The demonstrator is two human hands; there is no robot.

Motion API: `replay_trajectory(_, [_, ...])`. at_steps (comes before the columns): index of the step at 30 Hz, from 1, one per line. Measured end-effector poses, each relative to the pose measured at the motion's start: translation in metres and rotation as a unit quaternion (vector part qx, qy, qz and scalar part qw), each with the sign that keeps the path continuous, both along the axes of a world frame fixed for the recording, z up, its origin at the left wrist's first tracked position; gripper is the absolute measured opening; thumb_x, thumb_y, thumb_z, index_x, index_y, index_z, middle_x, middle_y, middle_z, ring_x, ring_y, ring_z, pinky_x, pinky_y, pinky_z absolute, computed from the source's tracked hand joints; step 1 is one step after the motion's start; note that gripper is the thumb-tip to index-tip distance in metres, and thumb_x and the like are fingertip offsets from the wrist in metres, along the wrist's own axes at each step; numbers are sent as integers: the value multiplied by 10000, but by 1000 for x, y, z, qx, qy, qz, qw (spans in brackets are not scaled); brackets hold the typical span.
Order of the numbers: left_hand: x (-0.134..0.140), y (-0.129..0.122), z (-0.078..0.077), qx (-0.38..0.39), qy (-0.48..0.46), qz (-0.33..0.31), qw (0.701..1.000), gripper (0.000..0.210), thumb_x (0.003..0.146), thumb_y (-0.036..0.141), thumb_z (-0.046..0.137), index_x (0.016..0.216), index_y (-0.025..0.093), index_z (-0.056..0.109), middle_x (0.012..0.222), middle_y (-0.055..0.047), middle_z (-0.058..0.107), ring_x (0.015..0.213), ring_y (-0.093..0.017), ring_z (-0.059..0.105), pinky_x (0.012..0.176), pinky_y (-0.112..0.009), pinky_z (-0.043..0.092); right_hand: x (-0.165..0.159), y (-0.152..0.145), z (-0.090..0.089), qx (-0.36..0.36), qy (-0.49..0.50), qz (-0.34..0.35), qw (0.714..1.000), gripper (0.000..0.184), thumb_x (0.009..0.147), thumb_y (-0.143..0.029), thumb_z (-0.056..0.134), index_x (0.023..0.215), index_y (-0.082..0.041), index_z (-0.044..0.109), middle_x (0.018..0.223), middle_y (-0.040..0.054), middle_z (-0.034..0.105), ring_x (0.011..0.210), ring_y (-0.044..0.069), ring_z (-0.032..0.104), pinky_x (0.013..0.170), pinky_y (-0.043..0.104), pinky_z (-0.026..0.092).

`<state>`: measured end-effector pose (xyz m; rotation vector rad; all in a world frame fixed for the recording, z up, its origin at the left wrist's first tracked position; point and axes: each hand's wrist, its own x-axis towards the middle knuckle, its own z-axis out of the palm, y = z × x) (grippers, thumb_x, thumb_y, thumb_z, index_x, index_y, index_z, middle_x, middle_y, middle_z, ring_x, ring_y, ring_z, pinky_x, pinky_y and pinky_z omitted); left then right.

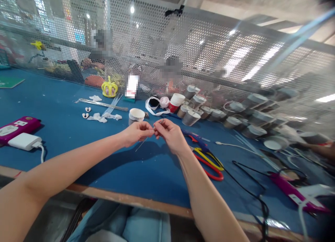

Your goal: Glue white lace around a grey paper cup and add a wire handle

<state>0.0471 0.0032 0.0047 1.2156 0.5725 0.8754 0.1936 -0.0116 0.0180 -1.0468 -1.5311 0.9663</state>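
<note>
My left hand (138, 132) and my right hand (167, 132) meet fingertip to fingertip above the blue tabletop, both closed in a pinch. A thin wire (141, 144) slants down and to the left from below the left fingers, which grip it. What lies between the right fingertips is too small and too covered to make out. Just behind the left hand stands a small white cup (136, 114), partly hidden by that hand. Scissors with red and yellow handles (209, 163) lie to the right of my right wrist.
Several grey cylindrical cups (192, 118) crowd the back right. Thin metal rods (102, 104), white scraps (98, 117) and a yellow crown-shaped piece (110, 87) lie back left. Purple power strips (19, 128) flank both sides; a black cable (246, 188) trails right. A perforated screen (146, 36) borders the table.
</note>
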Motion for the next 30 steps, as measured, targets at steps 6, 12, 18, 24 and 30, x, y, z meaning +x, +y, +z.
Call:
replay_trajectory(6, [-1, 3, -3, 56, 63, 25, 996, 192, 625, 260, 621, 619, 126, 484, 516, 41, 480, 413, -22, 320, 406, -182, 190, -2, -1, 0, 9, -11, -13, 1000, 251, 673, -402, 626, 667, -168, 537, 512, -38, 519, 471, 81, 480, 458, 226, 412])
replay_trajectory(12, [-4, 5, 1, 84, 89, 15, 992, 172, 637, 265, 601, 688, 119, 527, 518, 54, 455, 439, -34, 315, 418, -188, 205, 0, 1, 0, 1, 5, -28, 1000, 262, 661, -405, 629, 658, -165, 522, 549, -32, 533, 483, 79, 490, 447, 214, 409])
replay_trajectory(18, [-6, 8, 1, 163, 157, 66, 972, 128, 657, 225, 571, 683, 100, 570, 563, 32, 498, 501, -47, 390, 481, -188, 292, 2, 1, -1, 29, -63, -54, 996, 248, 691, -399, 594, 646, -171, 506, 515, -40, 502, 460, 80, 462, 451, 219, 400])
replay_trajectory(24, [-6, 8, -3, 302, 254, 129, 910, 112, 674, 199, 518, 681, 112, 588, 599, 0, 556, 534, -77, 449, 491, -192, 332, 0, -1, 1, 46, -136, -74, 987, 229, 732, -379, 540, 645, -172, 496, 490, -38, 480, 441, 88, 441, 458, 229, 387])
replay_trajectory(30, [-5, 4, -2, 324, 289, 163, 886, 129, 666, 223, 524, 678, 120, 601, 565, 2, 556, 507, -80, 447, 469, -191, 316, -4, -4, 1, 65, -155, -99, 981, 229, 747, -359, 521, 612, -182, 469, 487, -35, 477, 436, 94, 441, 462, 233, 377])
